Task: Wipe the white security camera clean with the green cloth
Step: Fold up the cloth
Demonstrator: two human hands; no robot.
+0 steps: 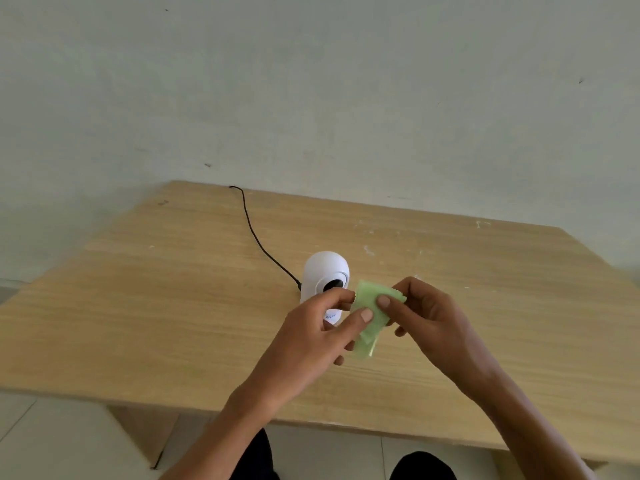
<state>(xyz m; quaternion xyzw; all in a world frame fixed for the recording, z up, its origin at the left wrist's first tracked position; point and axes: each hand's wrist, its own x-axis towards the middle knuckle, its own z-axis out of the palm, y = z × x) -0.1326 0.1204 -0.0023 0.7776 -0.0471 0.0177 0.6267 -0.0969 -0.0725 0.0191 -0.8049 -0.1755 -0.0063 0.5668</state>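
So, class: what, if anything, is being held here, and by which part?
The green cloth, pinched between both thumbs and fingers: left hand on its left edge, right hand near its top right corner.

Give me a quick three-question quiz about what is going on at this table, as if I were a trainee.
1. True or false: the green cloth is lying flat on the table.
2. Which holds the cloth? A) left hand only B) right hand only C) both hands
3. Fill in: a black ____ runs from the back of the white security camera to the table's far edge.

Key:
1. False; it is held up, folded, in front of the camera.
2. C; each thumb presses on the cloth.
3. cable
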